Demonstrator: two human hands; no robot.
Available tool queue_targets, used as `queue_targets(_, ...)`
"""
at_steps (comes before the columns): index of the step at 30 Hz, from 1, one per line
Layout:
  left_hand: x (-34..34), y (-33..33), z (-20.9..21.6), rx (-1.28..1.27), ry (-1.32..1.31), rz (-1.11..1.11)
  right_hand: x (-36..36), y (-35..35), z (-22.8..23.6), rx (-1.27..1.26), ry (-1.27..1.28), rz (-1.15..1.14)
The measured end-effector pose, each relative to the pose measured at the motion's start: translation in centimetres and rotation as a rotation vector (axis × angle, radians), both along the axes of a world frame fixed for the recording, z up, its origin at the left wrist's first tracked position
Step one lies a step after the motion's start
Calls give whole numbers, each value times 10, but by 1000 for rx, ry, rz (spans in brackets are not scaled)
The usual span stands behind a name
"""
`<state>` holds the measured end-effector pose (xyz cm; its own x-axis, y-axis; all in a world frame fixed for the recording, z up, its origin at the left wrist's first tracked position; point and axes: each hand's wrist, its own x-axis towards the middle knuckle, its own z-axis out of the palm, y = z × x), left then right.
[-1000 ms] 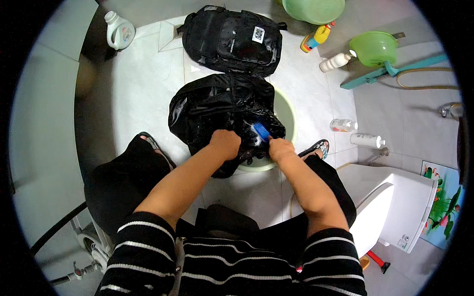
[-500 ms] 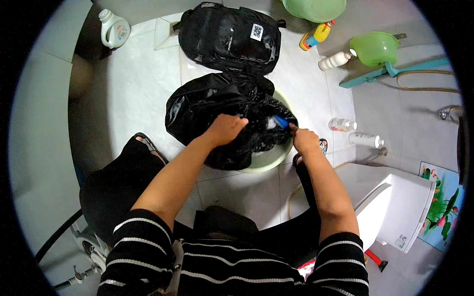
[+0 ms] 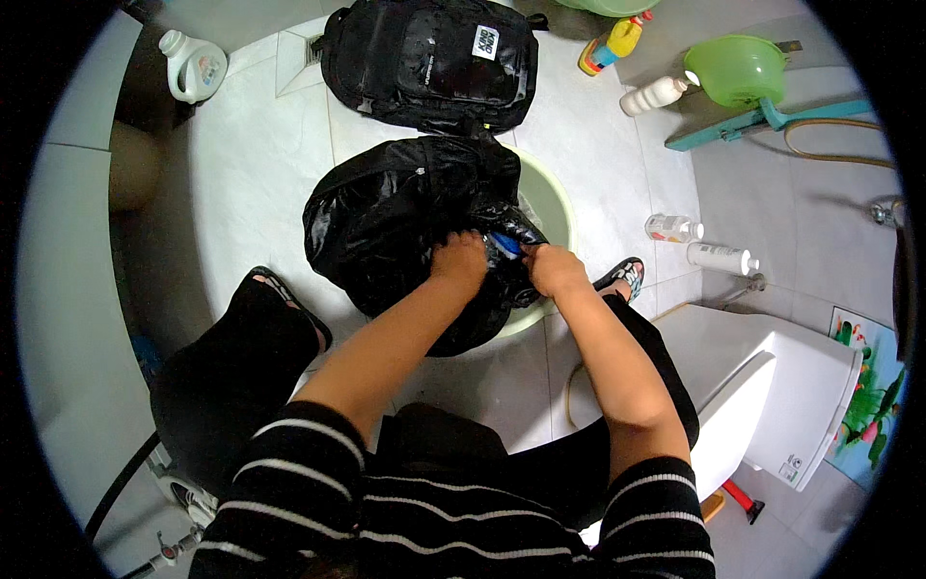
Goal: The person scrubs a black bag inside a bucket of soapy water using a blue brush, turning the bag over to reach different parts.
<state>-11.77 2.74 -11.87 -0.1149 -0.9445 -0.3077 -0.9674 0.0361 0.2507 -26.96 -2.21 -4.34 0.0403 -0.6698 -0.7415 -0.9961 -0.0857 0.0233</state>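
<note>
A wet, shiny black backpack [image 3: 386,207] lies bunched over a pale green basin [image 3: 558,198] on the floor in front of me. My left hand [image 3: 461,262] is closed on its fabric, fingertips partly sunk in the folds. Close beside it on the right, my right hand [image 3: 555,269] is closed around the end of a blue brush [image 3: 505,244]. The brush's head rests in among the black folds, so its bristles are mostly hidden.
Another black backpack [image 3: 429,72] lies beyond the basin. A white jug [image 3: 196,69] stands far left. Along the right wall are a yellow bottle [image 3: 617,43], several white bottles and a green bowl [image 3: 735,70]. A white toilet [image 3: 762,386] is at my right.
My left hand, thumb raised before, has moved slightly right and down onto the fabric. My right hand has shifted left with the brush, nearer the left hand. The view has shifted a little.
</note>
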Motion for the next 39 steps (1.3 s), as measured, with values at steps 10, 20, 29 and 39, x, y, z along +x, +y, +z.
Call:
queue_targets(10,23,-7,-7,389,41,-372,-29,1,-13,-77,44,-79)
queue_targets(20,39,20,64,319,86,-495,8,20,-13,-8,-165,-4)
queue_targets(29,42,35,37,278,172,-322,13,42,25,135,72,210)
queue_targets(39,38,45,11,156,144,-380,22,21,-1,6,46,169)
